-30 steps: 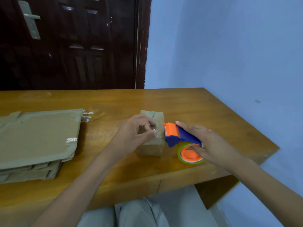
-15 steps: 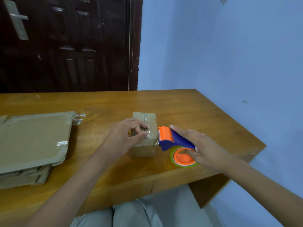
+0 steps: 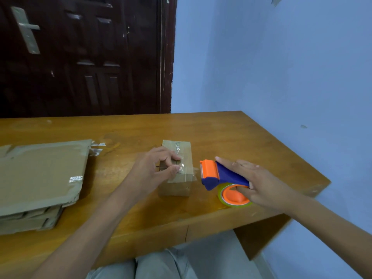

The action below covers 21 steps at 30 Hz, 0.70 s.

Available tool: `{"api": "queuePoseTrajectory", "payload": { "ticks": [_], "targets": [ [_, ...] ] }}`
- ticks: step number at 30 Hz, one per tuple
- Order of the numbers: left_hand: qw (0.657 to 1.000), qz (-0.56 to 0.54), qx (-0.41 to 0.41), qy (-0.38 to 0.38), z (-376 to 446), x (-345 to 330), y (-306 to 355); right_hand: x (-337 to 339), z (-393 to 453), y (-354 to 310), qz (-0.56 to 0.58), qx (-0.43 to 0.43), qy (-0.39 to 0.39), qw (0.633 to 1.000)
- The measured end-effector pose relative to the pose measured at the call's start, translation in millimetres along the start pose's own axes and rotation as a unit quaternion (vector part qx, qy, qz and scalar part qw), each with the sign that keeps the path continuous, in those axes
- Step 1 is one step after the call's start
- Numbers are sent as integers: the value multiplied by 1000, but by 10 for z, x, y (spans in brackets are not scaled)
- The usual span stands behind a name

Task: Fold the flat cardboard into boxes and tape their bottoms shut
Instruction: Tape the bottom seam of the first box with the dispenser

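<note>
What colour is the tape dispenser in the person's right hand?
The tape dispenser is dark blue with an orange head and orange spool hub, seen in the head view.

Both arms are bare all the way up, with no sleeves showing. The left hand (image 3: 150, 172) and right hand (image 3: 263, 186) wear no gloves, rings or watch. At the bottom, the person's legs are in light grey trousers (image 3: 161, 266).

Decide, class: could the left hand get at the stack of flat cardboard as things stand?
Probably yes. The left hand rests on the small box, and only bare table lies between it and the cardboard stack. It would first have to let go of the box.
</note>
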<state>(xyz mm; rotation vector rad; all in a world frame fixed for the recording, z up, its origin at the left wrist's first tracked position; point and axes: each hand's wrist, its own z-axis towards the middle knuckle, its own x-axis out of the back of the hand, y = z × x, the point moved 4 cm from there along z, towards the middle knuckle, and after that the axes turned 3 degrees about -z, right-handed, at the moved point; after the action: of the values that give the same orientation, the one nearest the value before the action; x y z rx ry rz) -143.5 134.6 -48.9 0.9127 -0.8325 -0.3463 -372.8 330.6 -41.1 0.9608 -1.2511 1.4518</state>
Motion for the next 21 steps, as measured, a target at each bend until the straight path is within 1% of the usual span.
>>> {"api": "queuePoseTrajectory", "payload": {
  "ticks": [4, 6, 9, 14, 21],
  "targets": [
    [1000, -7, -4, -10, 12, 2, -9, 41, -11, -38, -56, 18, 32, 998],
    [1000, -11, -6, -13, 5, 5, -11, 69, -58, -78, -63, 29, 42, 997],
    [1000, -17, -9, -14, 6, -1, -18, 69, -105, -87, -74, 44, 20, 996],
    [1000, -12, -1, -12, 15, -6, -46, 114, -70, -30, -35, 17, -5, 999],
    [1000, -4, 2, -12, 29, -3, -56, 137, -80, 63, -24, 5, -36, 999]
  ]
}}
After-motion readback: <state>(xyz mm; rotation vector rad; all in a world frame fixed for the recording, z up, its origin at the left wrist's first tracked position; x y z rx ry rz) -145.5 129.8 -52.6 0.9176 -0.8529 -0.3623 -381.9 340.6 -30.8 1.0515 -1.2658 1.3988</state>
